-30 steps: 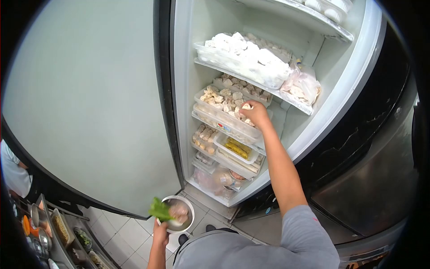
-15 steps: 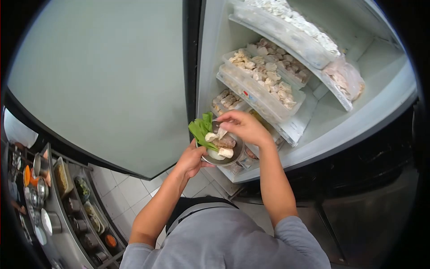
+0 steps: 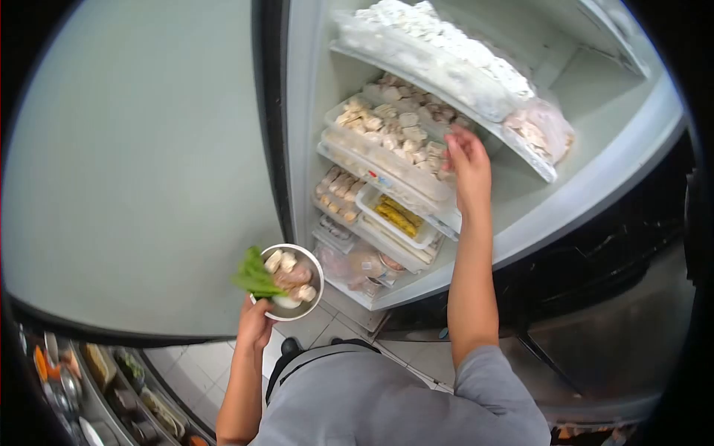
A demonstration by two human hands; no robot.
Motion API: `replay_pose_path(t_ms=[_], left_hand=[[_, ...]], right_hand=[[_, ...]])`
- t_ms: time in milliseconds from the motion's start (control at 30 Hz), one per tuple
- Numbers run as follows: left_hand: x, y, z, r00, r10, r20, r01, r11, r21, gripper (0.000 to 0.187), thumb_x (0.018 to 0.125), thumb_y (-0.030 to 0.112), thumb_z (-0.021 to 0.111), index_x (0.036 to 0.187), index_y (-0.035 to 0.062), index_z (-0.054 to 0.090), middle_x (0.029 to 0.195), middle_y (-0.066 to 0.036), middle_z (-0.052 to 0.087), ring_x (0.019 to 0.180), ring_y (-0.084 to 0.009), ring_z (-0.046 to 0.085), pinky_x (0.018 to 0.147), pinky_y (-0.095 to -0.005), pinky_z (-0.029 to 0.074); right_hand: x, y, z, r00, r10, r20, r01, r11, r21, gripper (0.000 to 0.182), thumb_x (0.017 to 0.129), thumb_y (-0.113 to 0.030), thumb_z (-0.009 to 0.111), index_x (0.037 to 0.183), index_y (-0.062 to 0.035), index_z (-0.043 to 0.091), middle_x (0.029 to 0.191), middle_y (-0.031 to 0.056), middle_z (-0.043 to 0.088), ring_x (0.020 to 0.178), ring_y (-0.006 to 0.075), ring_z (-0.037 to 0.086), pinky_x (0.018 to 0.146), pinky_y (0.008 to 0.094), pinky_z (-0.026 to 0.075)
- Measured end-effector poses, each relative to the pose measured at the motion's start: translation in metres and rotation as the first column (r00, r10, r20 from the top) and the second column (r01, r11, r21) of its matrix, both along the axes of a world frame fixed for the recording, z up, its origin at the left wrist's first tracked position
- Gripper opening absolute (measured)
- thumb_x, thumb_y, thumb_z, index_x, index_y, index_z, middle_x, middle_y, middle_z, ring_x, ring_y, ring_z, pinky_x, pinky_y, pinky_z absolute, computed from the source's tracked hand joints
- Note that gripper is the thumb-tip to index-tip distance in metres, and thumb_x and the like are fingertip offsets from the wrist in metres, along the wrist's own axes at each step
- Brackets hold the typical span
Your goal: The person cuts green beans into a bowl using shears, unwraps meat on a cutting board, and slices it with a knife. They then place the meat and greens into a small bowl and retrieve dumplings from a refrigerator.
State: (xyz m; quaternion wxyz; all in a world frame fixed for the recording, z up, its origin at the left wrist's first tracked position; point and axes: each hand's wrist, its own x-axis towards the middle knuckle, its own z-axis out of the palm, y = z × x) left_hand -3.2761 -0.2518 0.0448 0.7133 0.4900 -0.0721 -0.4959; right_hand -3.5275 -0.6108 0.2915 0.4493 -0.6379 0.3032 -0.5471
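My left hand grips the rim of a round metal bowl, out in front of the open fridge door. In the bowl lie green leaves, pale pieces and a brownish-pink piece. My right hand is raised inside the fridge, at the right end of a clear tub of pale, lumpy pieces. Its fingers are bent with the tips close together; whether anything small is between them is hidden.
Above is a shelf with a long tub of white pieces and a plastic bag. Lower down are a tray of yellow food and bagged items. The fridge door stands open at left, near a rack of containers.
My right hand has left the bowl and moved up to the tub in the fridge. My left hand has carried the bowl down and left. The view has shifted.
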Motion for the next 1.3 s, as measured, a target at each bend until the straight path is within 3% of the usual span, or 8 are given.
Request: replay_pose_path(t_ms=[133,200,333,400,533,633,667,1300], left_hand=[[0.018,0.024,0.007,0.998,0.028,-0.052,-0.027,0.999,0.024,0.066,0.080,-0.007,0.047,0.145,0.0047,0.041,0.129,-0.016,0.059,0.103,-0.0306,0.069,0.072,-0.0447,0.066],[0.028,0.033,0.004,0.994,0.057,-0.089,-0.056,0.998,0.015,0.067,0.079,-0.008,0.046,0.145,0.0046,0.041,0.128,-0.016,0.058,0.101,-0.0321,0.070,0.072,-0.0477,0.068],[0.046,0.046,-0.025,0.998,-0.010,-0.059,0.011,1.000,0.009,0.069,0.077,-0.006,0.045,0.145,0.0059,0.040,0.133,-0.017,0.055,0.109,-0.0393,0.067,0.077,-0.0555,0.066],[0.045,0.045,-0.019,0.996,-0.013,-0.083,0.014,1.000,0.013,0.068,0.078,-0.008,0.045,0.144,0.0060,0.041,0.129,-0.017,0.057,0.106,-0.0374,0.068,0.076,-0.0537,0.067],[0.044,0.040,-0.027,0.994,-0.013,-0.109,0.018,0.999,0.043,0.068,0.079,-0.010,0.044,0.144,0.0076,0.042,0.127,-0.017,0.058,0.103,-0.0369,0.069,0.074,-0.0537,0.067],[0.037,0.026,-0.029,0.994,-0.045,-0.098,0.049,0.998,0.031,0.066,0.081,-0.010,0.044,0.144,0.0083,0.043,0.127,-0.018,0.059,0.100,-0.0363,0.070,0.068,-0.0507,0.067],[0.030,0.020,-0.026,0.993,-0.021,-0.118,0.024,0.999,0.021,0.065,0.081,-0.009,0.045,0.144,0.0081,0.043,0.126,-0.018,0.060,0.098,-0.0355,0.071,0.067,-0.0495,0.067],[0.017,-0.011,-0.051,0.990,-0.026,-0.140,0.028,1.000,0.008,0.064,0.080,-0.010,0.045,0.140,0.0088,0.046,0.127,-0.016,0.061,0.104,-0.0358,0.069,0.075,-0.0531,0.066]], right_hand=[[0.006,-0.114,0.009,0.925,-0.228,-0.304,0.234,0.972,-0.020,0.040,0.101,-0.020,0.062,0.137,-0.0017,0.059,0.125,0.0102,0.067,0.100,0.0202,0.065,0.080,0.0344,0.054],[0.004,-0.174,-0.008,0.504,-0.707,-0.496,0.202,0.655,-0.728,0.049,0.100,-0.031,0.064,0.141,-0.0053,0.058,0.141,0.0130,0.062,0.121,0.0305,0.062,0.100,0.0433,0.049],[0.012,-0.192,-0.004,0.452,-0.507,-0.734,0.130,0.852,-0.508,0.059,0.098,-0.044,0.066,0.145,-0.0104,0.056,0.154,0.0137,0.052,0.141,0.0338,0.048,0.117,0.0434,0.036],[0.031,-0.184,-0.006,0.168,-0.658,-0.734,0.071,0.750,-0.657,0.068,0.096,-0.056,0.063,0.149,-0.0147,0.054,0.157,0.0121,0.049,0.147,0.0305,0.040,0.122,0.0408,0.030],[0.050,-0.182,0.013,0.321,-0.392,-0.862,0.034,0.915,-0.403,0.089,0.091,-0.072,0.059,0.158,-0.0167,0.041,0.165,0.0127,0.036,0.154,0.0317,0.029,0.126,0.0435,0.023],[0.058,-0.187,0.009,0.248,-0.466,-0.849,0.053,0.882,-0.468,0.096,0.087,-0.071,0.065,0.161,-0.0164,0.036,0.168,0.0138,0.030,0.153,0.0330,0.030,0.126,0.0438,0.023],[0.053,-0.209,-0.006,0.334,-0.487,-0.807,0.061,0.865,-0.497,0.102,0.083,-0.069,0.072,0.161,-0.0149,0.034,0.167,0.0165,0.029,0.155,0.0332,0.026,0.127,0.0442,0.022],[0.014,-0.227,0.007,0.312,-0.520,-0.795,0.030,0.842,-0.539,0.087,0.087,-0.049,0.078,0.157,-0.0113,0.040,0.155,0.0143,0.048,0.144,0.0319,0.044,0.120,0.0435,0.038]])
